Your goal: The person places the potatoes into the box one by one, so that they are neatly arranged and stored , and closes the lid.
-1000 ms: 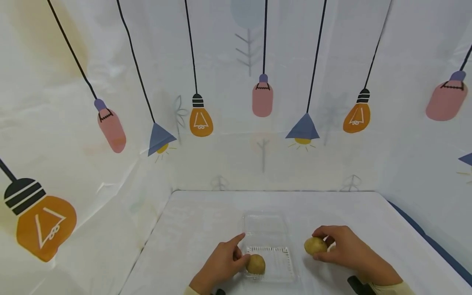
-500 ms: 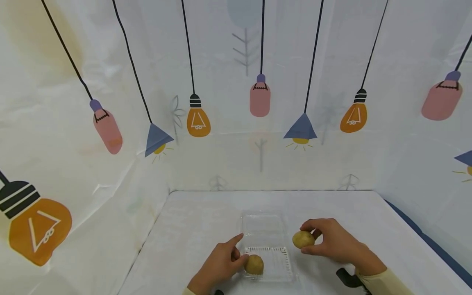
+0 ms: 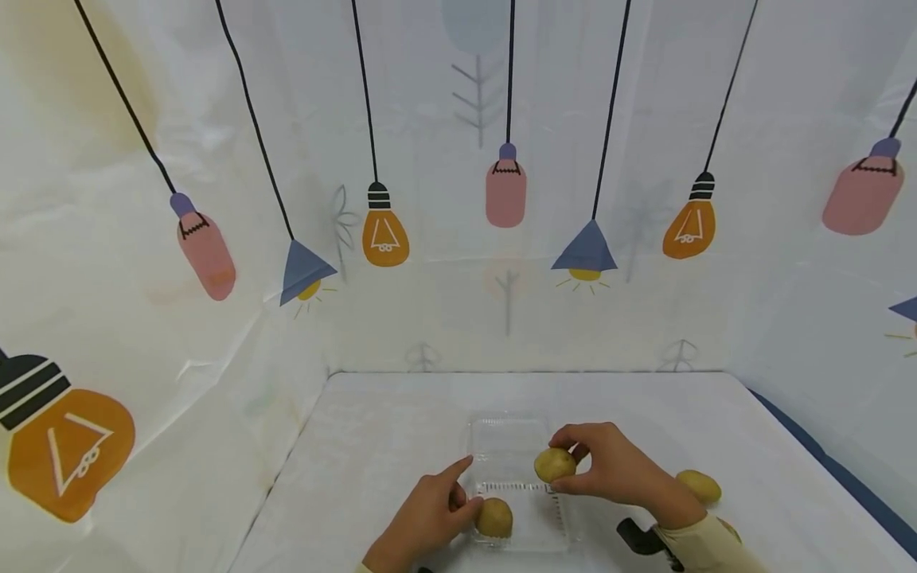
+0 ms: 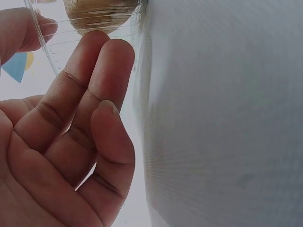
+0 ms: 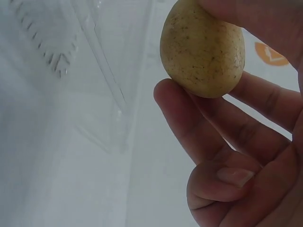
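In the head view, a clear plastic clamshell container (image 3: 533,541) lies with its lid spread behind it. One potato (image 3: 495,518) sits at the left inside its base. My left hand (image 3: 428,512) holds the container's left rim, thumb over the edge beside that potato, index finger stretched toward the lid. Bent fingers (image 4: 111,71) show outside the clear wall in the left wrist view. My right hand (image 3: 609,469) pinches a second potato (image 3: 553,465) between thumb and fingers, above the right of the container near the lid hinge. The right wrist view shows this potato (image 5: 203,49) speckled and whole.
Another potato (image 3: 698,486) lies on the white tabletop (image 3: 401,406) beyond the right forearm, with part of one more potato (image 3: 730,528) showing past the sleeve. Behind the table hangs a light cloth wall (image 3: 444,302) printed with lamps.
My right hand has carried its potato leftward from beside the container to over it. Potatoes formerly hidden behind the right arm now show. The left hand stays at the container's left rim.
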Tool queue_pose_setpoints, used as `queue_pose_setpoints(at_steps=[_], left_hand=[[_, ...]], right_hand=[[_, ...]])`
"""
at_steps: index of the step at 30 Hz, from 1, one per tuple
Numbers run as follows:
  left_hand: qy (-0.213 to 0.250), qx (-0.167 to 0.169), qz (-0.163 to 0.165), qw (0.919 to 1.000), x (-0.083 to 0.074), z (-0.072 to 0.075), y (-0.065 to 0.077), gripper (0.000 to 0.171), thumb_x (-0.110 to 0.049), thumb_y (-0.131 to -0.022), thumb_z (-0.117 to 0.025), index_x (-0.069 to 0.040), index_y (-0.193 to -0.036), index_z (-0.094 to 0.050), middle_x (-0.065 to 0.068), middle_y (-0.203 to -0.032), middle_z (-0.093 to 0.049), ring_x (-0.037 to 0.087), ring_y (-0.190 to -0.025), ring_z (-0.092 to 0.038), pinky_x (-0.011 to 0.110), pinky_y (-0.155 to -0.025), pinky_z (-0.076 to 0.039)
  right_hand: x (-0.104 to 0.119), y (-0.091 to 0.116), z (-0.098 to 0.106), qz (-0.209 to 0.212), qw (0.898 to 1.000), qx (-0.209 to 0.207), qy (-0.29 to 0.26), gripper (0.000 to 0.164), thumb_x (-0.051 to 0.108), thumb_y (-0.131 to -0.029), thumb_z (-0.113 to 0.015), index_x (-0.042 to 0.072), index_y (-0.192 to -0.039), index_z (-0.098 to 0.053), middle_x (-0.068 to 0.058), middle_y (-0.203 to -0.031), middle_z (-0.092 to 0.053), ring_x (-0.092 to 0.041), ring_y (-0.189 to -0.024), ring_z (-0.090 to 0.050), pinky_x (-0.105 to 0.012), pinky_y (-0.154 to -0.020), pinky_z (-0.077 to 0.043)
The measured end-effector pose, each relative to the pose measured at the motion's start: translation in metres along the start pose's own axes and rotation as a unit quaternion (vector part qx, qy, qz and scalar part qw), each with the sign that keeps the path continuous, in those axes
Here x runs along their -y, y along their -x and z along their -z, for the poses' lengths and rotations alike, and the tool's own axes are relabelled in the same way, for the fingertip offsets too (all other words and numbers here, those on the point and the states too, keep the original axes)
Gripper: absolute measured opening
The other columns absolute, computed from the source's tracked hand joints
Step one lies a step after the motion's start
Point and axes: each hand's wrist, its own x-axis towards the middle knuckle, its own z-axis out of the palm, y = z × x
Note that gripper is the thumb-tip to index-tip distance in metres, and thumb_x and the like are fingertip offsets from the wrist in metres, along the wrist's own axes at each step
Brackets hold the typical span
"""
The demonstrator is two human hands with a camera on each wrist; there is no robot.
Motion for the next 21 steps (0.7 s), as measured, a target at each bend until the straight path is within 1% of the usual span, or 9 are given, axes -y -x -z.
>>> queue_pose_setpoints(at_steps=[6,10,14,21], left_hand=[[-0.003,-0.003,0.000,1.0000,0.003,0.000,-0.001,0.070,-0.042,-0.102,-0.071,-0.004,-0.156,-0.050,-0.018,-0.078,-0.062,-0.001,-0.062,-0.055,0.022,-0.059,-0.050],[-0.004,-0.004,0.000,1.0000,0.003,0.000,-0.002,0.069,-0.041,-0.101,-0.071,-0.004,-0.156,-0.050,-0.018,-0.077,-0.062,-0.001,-0.062,-0.055,0.022,-0.059,-0.050],[0.000,-0.004,0.001,1.0000,0.002,-0.001,-0.002,0.067,-0.037,-0.101,-0.072,-0.004,-0.155,-0.050,-0.018,-0.076,-0.062,0.000,-0.060,-0.054,0.023,-0.057,-0.050],[-0.003,-0.006,-0.005,1.0000,0.004,0.000,-0.001,0.068,-0.041,-0.101,-0.071,-0.004,-0.155,-0.051,-0.018,-0.076,-0.062,-0.001,-0.061,-0.054,0.022,-0.059,-0.050]], right_hand=[[0.003,-0.012,-0.011,-0.002,1.000,0.019,-0.010,0.047,0.047,-0.079,-0.093,0.024,-0.115,-0.074,0.015,-0.108,-0.072,-0.007,-0.088,-0.070,-0.037,-0.077,-0.060],[0.008,-0.019,-0.015,-0.005,1.000,0.023,-0.007,0.044,0.046,-0.079,-0.094,0.025,-0.112,-0.074,0.016,-0.105,-0.072,-0.007,-0.087,-0.069,-0.038,-0.076,-0.060],[0.014,-0.025,-0.019,-0.008,1.000,0.023,-0.003,0.043,0.047,-0.078,-0.094,0.025,-0.109,-0.074,0.016,-0.102,-0.072,-0.007,-0.085,-0.069,-0.036,-0.073,-0.060],[0.019,-0.035,-0.028,-0.013,0.999,0.029,-0.001,0.042,0.047,-0.079,-0.094,0.023,-0.107,-0.074,0.015,-0.100,-0.072,-0.008,-0.085,-0.069,-0.033,-0.073,-0.060]])
